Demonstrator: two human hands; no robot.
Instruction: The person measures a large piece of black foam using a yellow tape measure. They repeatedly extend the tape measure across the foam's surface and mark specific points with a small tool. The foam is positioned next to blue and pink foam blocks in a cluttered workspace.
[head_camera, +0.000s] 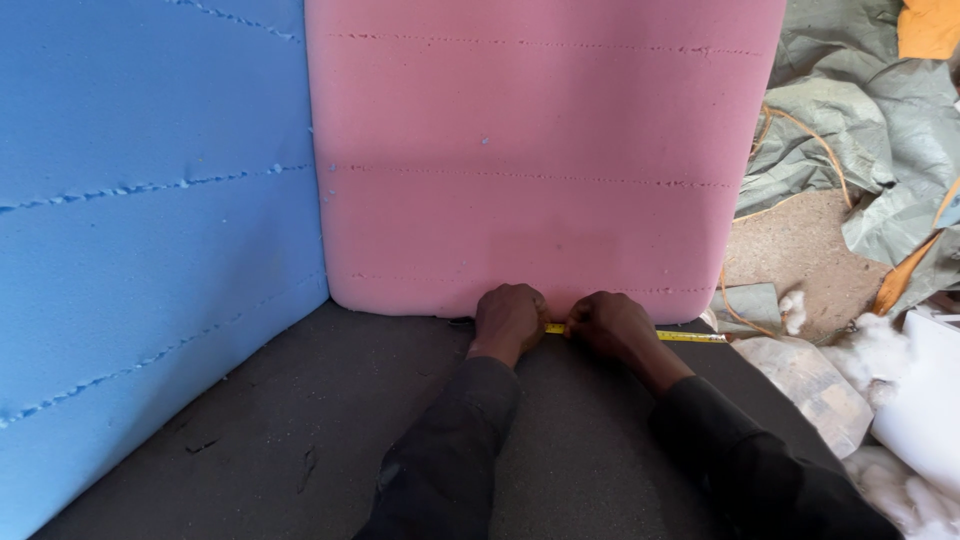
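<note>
My left hand (508, 318) and right hand (612, 325) grip closed on the yellow tape measure (690, 337), stretched rightward along the pink foam slab (540, 150)'s near edge; measuring underway, no cut visible.

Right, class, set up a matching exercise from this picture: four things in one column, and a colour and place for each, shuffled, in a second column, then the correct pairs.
Things:
1. Foam slab
2. Foam block
3. Tape measure
4. Foam sheet

Colour and place:
A. Blue, standing at the left
B. Yellow, stretched along the pink foam's lower edge, held by the left hand and right hand
C. Dark grey, lying flat under both forearms
D. Pink, standing upright in the middle

Pairs: 1-D, 2-A, 3-B, 4-C
</note>
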